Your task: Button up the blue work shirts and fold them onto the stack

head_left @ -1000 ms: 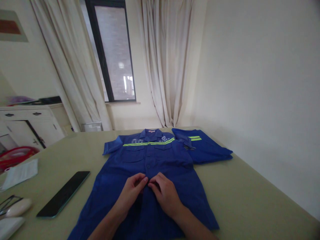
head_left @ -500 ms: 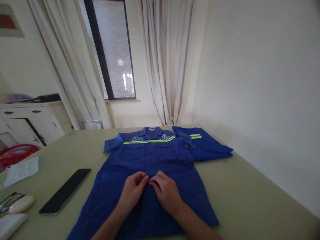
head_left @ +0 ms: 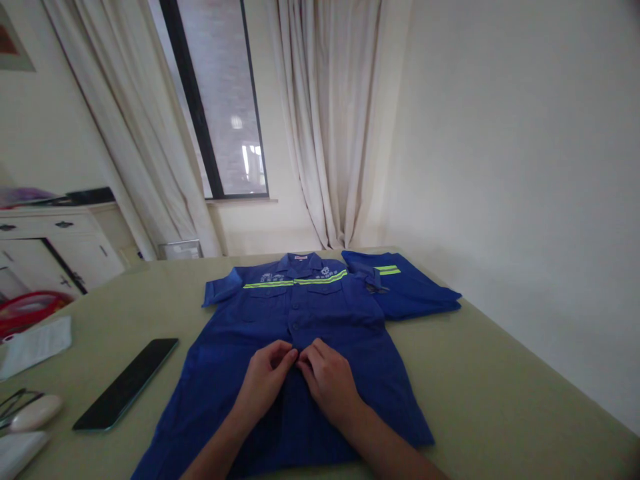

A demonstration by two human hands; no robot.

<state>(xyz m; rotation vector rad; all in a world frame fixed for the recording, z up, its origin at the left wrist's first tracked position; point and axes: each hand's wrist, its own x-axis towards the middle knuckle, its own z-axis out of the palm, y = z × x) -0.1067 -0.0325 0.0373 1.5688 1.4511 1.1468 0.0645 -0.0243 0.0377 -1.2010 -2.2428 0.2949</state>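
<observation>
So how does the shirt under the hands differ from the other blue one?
The spread shirt lies flat, front up; the folded garment is a compact stack. Left hand and right hand pinch the spread shirt's front; the folded garment lies untouched. The spread shirt shows a full chest stripe, the folded garment a short piece. Both are blue.

Probably home: curtains (head_left: 327, 120), white dresser (head_left: 55, 247)

The placket of the blue short-sleeved work shirt (head_left: 320, 313) is hidden where the left hand (head_left: 265, 381) and right hand (head_left: 327, 381) meet. Its chest print (head_left: 269, 277) cannot be read. A flat white object (head_left: 15, 452) is cut off lower left.
</observation>
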